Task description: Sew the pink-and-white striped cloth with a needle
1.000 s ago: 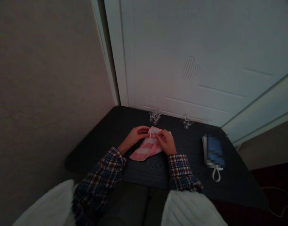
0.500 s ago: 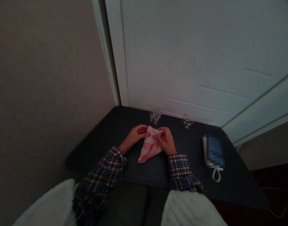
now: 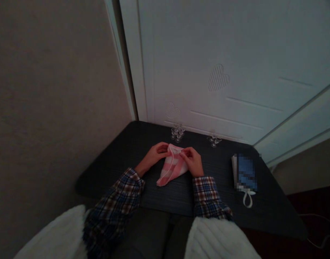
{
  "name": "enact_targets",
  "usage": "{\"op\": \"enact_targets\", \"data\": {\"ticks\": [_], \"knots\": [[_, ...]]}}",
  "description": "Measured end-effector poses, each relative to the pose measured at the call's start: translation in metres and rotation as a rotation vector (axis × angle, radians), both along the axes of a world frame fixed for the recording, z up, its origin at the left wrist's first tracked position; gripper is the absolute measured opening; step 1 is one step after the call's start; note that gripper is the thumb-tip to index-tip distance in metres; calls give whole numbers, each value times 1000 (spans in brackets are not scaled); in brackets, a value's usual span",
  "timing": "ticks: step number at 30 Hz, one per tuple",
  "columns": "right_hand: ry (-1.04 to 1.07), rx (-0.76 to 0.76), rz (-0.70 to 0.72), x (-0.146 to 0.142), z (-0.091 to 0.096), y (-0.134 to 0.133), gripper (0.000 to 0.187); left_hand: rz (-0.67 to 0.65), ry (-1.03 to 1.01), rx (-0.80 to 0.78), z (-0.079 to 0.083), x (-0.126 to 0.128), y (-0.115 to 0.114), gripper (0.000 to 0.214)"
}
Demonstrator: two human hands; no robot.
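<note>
A pink and white striped cloth (image 3: pixel 170 168) is held between my two hands over the dark table, its lower end tapering to a point toward me. My left hand (image 3: pixel 155 154) pinches the cloth's upper left edge between thumb and fingers. On the other side, my right hand (image 3: pixel 193 160) grips the upper right edge, fingers curled and thumb pressed on the fabric. The cloth looks folded over, with a pale inner side showing at the top. Whether anything lies inside the folds is hidden.
Small clear stemmed glasses (image 3: pixel 177 133) stand clustered at the table's back, with a second group (image 3: pixel 214 140) to their right. A blue pixelated item with a white loop (image 3: pixel 247 199) lies at the right. Behind the dark table (image 3: pixel 111 165) rises a white door panel (image 3: pixel 186 72).
My right hand's fingers have closed tighter on the upper right edge, drawing it slightly inward. The cloth's lower tip has shifted a little left. My left hand has hardly moved.
</note>
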State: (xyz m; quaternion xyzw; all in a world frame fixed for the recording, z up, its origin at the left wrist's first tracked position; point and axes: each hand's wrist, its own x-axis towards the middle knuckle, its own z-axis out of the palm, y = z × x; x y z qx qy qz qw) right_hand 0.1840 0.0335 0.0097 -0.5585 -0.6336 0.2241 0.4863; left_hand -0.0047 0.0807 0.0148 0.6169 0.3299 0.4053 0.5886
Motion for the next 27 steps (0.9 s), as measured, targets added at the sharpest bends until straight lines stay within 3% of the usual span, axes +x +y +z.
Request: {"op": "enact_targets", "data": {"ticks": [20, 27], "knots": [[-67, 44, 29, 1, 1, -1, 23, -17, -25, 1, 3, 0, -2, 34], [-26, 59, 78, 1, 0, 0, 31, -8, -38, -2, 2, 0, -2, 34]]}}
